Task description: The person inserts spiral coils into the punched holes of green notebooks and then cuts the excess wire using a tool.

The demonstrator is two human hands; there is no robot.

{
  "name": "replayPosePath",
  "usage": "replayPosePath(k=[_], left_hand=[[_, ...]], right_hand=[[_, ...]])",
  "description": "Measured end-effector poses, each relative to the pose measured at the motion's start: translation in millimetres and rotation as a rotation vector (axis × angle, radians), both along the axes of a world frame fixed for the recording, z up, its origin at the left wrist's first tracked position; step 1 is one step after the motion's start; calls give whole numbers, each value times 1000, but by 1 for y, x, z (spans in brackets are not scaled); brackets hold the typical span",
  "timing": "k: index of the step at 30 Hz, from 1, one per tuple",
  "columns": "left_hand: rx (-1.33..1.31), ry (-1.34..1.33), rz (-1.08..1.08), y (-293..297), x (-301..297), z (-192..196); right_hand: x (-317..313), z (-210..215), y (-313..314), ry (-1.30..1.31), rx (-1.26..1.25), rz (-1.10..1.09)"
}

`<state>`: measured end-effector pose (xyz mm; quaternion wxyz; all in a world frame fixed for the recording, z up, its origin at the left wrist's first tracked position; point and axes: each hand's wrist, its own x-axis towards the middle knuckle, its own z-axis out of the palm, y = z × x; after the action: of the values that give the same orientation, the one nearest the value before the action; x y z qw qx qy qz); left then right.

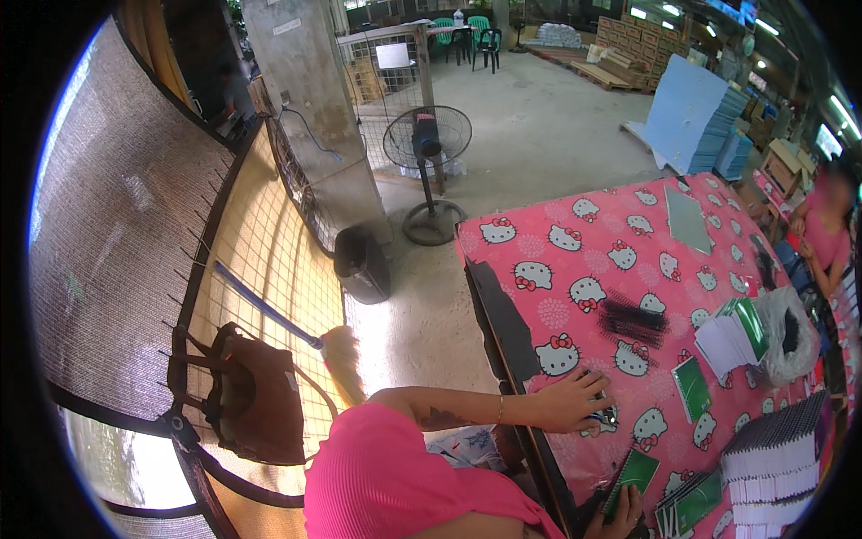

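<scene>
My left hand [567, 402] is closed over a small metal tool [608, 415] on the pink table cover; its exact kind is mostly hidden under the fingers. Lower down, my right hand [620, 514] grips a small green spiral notebook [636, 473] near its lower end. Several more green notebooks [696, 503] lie fanned just right of that hand. A single green notebook [690, 389] rests farther up the table.
Stacked spiral notebooks [777, 449] fill the table's near right. Beyond them are loose white-and-green notebooks [732, 334] beside a clear plastic bag [790, 328]. Black binding coils [633, 319] lie mid-table. A fan [426, 144] and black bin [363, 265] stand left; another person [826, 225] sits right.
</scene>
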<state>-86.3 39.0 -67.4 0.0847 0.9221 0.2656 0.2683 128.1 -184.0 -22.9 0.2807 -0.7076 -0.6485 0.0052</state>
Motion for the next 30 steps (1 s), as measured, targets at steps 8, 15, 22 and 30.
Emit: replayPosePath(k=[8, 15, 22, 30], left_hand=[[-50, 4, -7, 3, 1, 7], [-63, 19, -3, 4, 1, 6], [-57, 31, -4, 6, 1, 7], [-72, 7, -5, 5, 1, 10]], right_hand=[[4, -2, 4, 28, -26, 1], [4, -3, 7, 64, -44, -11], [6, -1, 8, 61, -36, 1], [8, -6, 8, 43, -33, 2]])
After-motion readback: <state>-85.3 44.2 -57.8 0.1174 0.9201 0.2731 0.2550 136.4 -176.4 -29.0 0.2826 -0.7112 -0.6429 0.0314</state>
